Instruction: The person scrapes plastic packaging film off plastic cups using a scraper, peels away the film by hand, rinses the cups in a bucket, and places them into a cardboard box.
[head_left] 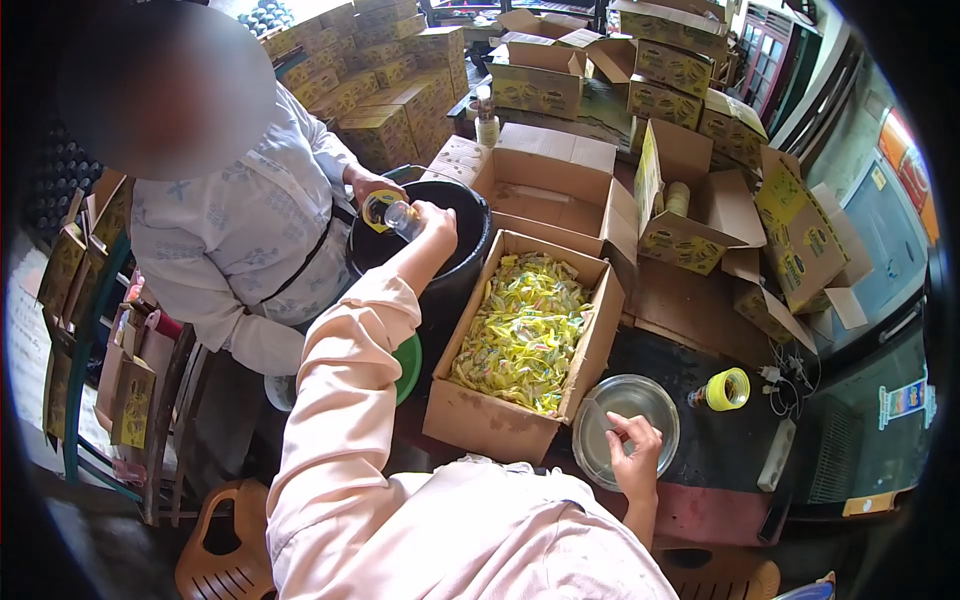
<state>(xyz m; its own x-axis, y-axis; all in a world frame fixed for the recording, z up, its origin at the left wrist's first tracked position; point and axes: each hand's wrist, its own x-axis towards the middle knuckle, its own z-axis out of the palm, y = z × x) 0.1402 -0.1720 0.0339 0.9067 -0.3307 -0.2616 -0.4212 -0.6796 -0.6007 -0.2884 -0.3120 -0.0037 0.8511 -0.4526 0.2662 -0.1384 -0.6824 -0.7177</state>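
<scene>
My left hand [435, 228] reaches over the black bucket [470, 245] and is closed around a clear container [403, 220]. Right beside it, a co-worker's hand [368, 186] holds a container with a yellow rim [381, 208]. My right hand [636, 452] is over the round metal dish [662, 405], fingers curled in a pinch near a thin, see-through piece; what they grip is too small to tell. Between my hands stands an open cardboard box [490, 415] full of small yellow packets [525, 330].
A jar with a yellow rim [727, 389] lies right of the dish, near white cables [790, 380]. Open cartons [550, 185] stand behind the full box, with stacked cartons [405, 110] farther back. The co-worker [240, 210] is at the left; a green basin [408, 368] is below the bucket.
</scene>
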